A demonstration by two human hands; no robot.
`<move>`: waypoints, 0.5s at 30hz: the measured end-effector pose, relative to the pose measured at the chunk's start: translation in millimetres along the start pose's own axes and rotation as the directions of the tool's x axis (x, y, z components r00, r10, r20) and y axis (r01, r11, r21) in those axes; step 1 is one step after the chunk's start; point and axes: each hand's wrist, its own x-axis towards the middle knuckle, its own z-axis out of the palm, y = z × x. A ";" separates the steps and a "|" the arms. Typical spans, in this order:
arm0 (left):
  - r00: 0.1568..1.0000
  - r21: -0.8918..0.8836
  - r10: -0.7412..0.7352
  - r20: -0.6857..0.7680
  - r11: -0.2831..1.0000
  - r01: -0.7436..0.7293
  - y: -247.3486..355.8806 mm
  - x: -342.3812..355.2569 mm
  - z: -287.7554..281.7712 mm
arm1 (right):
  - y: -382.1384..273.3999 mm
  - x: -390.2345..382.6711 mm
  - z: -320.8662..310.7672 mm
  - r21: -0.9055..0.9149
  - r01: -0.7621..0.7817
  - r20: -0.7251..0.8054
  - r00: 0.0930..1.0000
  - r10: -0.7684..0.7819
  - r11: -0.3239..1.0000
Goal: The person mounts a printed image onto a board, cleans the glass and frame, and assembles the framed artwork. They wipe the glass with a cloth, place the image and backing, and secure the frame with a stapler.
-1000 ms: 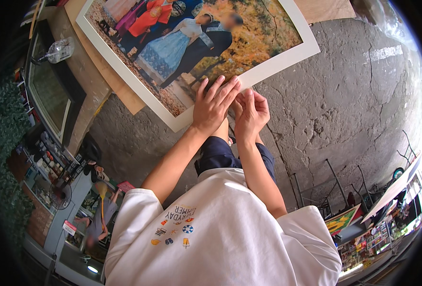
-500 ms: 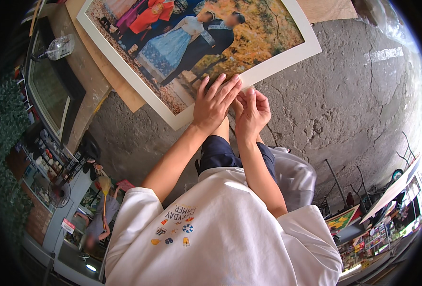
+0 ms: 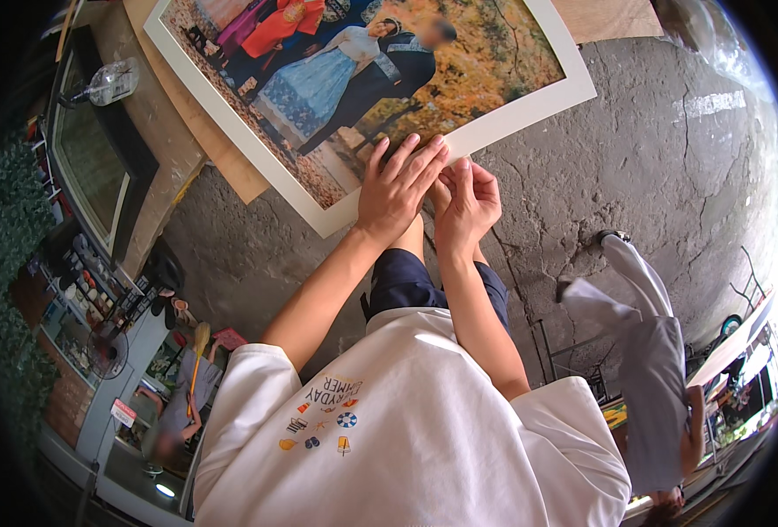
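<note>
Left hand (image 3: pixel 395 195) lay flat, fingers slightly apart, on the near edge of a matted photo (image 3: pixel 367 98); right hand (image 3: pixel 466 206) had thumb and fingers together there, couldn't tell if gripping. The photo's near corner jutted past the brown board (image 3: pixel 238 174) under it, over cracked concrete (image 3: pixel 564 189) with room to the right. White border (image 3: pixel 529 112), blue skirt (image 3: pixel 305 92), dark robe (image 3: pixel 406 68), orangey leaves (image 3: pixel 505 61). Farther off, somebody in grey (image 3: pixel 654 378) was mid-stride.
</note>
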 end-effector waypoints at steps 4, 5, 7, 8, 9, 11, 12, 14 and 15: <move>1.000 0.006 -0.004 -0.002 1.000 0.004 -0.2 -0.8 2.1 | 2.1 -3.0 3.3 -0.021 0.035 0.005 0.999 -0.034 0.999; 1.000 0.005 -0.002 -0.003 1.000 0.002 -0.3 -1.1 2.1 | 1.0 -3.8 4.9 -0.020 0.040 0.002 0.999 -0.040 0.999; 1.000 0.005 0.003 -0.005 1.000 -0.002 -1.4 -2.0 1.2 | -3.3 -0.8 4.8 -0.024 0.004 0.004 1.000 -0.004 1.000; 1.000 0.011 0.007 -0.004 1.000 -0.007 -1.7 -2.2 0.9 | -4.8 0.8 4.6 -0.025 -0.014 0.004 1.000 0.014 1.000; 1.000 0.016 0.011 -0.003 1.000 -0.011 -1.8 -2.1 0.8 | -5.4 2.2 4.9 -0.004 -0.026 0.002 1.000 0.026 1.000; 1.000 0.020 0.011 0.003 1.000 -0.011 -1.5 -2.8 0.4 | -5.7 4.4 4.7 0.037 -0.052 0.000 0.999 0.052 0.998; 1.000 0.018 0.009 0.007 1.000 -0.009 -1.6 -3.3 -0.2 | -5.0 3.5 4.4 0.010 -0.039 0.004 0.999 0.039 0.999; 1.000 0.008 0.007 0.009 1.000 -0.008 -1.3 -2.4 0.5 | -3.7 2.7 3.5 -0.042 -0.009 0.011 1.000 0.010 0.999; 1.000 0.002 0.007 0.008 1.000 -0.007 -1.1 -1.8 0.7 | -2.8 1.2 3.4 -0.083 0.013 0.018 1.000 -0.012 0.996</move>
